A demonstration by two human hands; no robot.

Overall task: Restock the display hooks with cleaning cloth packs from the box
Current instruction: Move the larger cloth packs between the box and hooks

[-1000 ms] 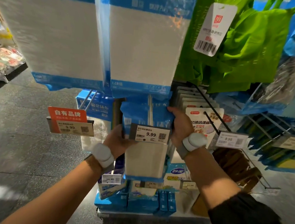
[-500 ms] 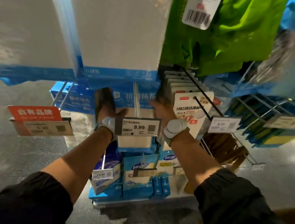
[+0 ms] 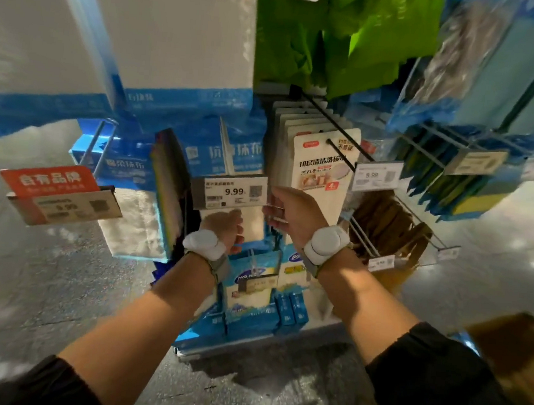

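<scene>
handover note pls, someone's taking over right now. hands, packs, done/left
Left hand: at the lower part of the blue cloth packs on the centre hook, just under the 9.99 price tag; grip hidden behind the tag.
Right hand: at the right edge of the same packs, fingers curled; whether it pinches one is unclear.
Done: packs hang on that hook.
Left: settle this stack, then fetch more from the brown box, blurred at lower right. Contents not visible.
</scene>
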